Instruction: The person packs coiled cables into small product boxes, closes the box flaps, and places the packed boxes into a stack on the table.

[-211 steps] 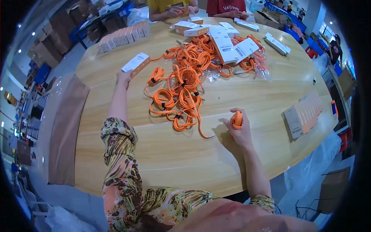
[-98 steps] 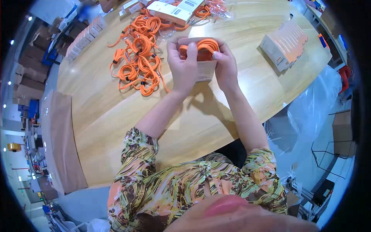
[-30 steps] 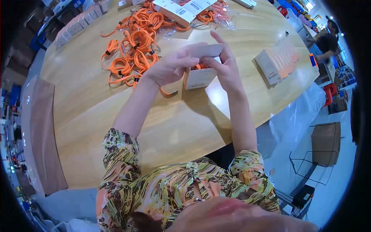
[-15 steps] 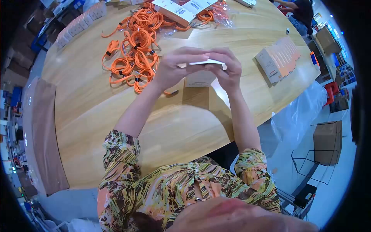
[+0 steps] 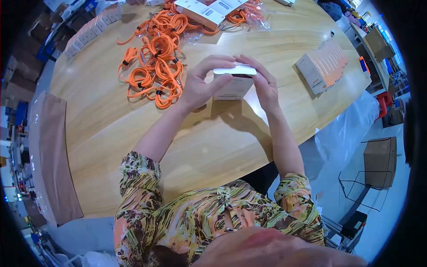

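A small white cardboard box (image 5: 229,91) stands upright on the table in front of me, its white top flap (image 5: 235,70) showing at the upper edge. Along the box's left side, my left hand (image 5: 200,82) is closed, with the thumb lying at the top near the flap. On the opposite side my right hand (image 5: 265,86) curves round the upper right corner, its fingers against the flap and edge. The far side of the box, where some fingertips reach, is hidden.
Coiled orange cables (image 5: 160,66) with black ties lie heaped at the left. Behind them are flat white cartons (image 5: 207,13). An orange-and-white box block (image 5: 321,66) stands right, and a row of small white boxes (image 5: 93,27) at far left. The wooden table (image 5: 111,133) has a curved edge.
Both hands have shifted from pinching the white flap over the box to holding the box's upper sides. The flap now shows more. The person at the upper right has moved mostly out of view.
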### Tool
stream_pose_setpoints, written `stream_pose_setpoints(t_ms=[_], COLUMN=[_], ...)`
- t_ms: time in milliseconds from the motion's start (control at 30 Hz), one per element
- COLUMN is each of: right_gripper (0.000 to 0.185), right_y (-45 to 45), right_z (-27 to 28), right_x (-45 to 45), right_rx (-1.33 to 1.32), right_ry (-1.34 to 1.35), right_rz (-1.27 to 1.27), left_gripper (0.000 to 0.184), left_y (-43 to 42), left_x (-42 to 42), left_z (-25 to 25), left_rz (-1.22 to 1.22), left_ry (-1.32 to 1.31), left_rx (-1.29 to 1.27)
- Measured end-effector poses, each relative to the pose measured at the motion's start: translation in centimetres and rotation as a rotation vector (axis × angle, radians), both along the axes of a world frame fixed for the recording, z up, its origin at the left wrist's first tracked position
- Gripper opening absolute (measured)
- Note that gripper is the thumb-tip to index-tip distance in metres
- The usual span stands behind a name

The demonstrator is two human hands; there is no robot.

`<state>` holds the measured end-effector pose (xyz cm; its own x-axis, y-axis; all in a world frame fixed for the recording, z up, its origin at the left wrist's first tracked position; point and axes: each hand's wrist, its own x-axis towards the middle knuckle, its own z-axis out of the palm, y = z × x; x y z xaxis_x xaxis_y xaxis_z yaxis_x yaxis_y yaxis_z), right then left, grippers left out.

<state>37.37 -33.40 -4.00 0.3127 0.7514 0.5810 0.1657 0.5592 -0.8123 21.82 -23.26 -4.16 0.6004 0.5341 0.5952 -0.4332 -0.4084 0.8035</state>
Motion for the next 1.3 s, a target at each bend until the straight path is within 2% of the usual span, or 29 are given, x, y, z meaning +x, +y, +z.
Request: stream_pose_setpoints(t_ms=[100, 133, 267, 467, 600, 800, 967, 1133, 1300], right_gripper=[0.031, 0.031, 0.027, 0.026, 0.027, 0.030, 0.027, 0.021, 0.022], right_y=[-0.2, -0.3, -0.5, -0.5, -0.1, -0.3, -0.3, -0.3, -0.3], right_z=[-0.2, -0.2, -0.7, -0.9, -0.1, -0.6, -0.4, -0.7, -0.1], right_x=[0.6, 0.8, 1.9, 2.2, 1.2, 1.0, 0.8, 0.1, -0.7], right_rx=[-0.032, -0.033, 0.052, 0.112, -0.006, -0.053, -0.017, -0.028, -0.156], right_ry=[0.059, 0.061, -0.364, -0.400, 0.033, 0.149, -0.013, 0.206, 0.336], right_rz=[0.106, 0.103, -0.168, -0.134, 0.212, 0.154, 0.019, 0.105, 0.109], left_gripper=[0.023, 0.023, 0.025, 0.029, 0.039, 0.036, 0.030, 0.029, 0.034], left_y=[-0.5, -0.5, -0.7, -0.9, -0.9, -1.6, -1.3, -1.9, -2.1], left_x=[0.4, 0.5, 0.8, 0.4, 0.4, 0.4, 0.5, 0.8, 0.7], left_z=[0.5, 0.5, 0.7, 1.0, 0.8, 1.8, 1.4, 1.1, 1.9], left_rz=[-0.175, -0.177, -0.191, -0.207, -0.212, -0.168, -0.179, -0.086, -0.151], left_ry=[-0.055, -0.053, 0.009, 0.025, 0.019, 0.100, 0.107, 0.152, 0.127], left_rx=[-0.425, -0.426, -0.468, -0.482, -0.484, -0.462, -0.413, -0.240, -0.457])
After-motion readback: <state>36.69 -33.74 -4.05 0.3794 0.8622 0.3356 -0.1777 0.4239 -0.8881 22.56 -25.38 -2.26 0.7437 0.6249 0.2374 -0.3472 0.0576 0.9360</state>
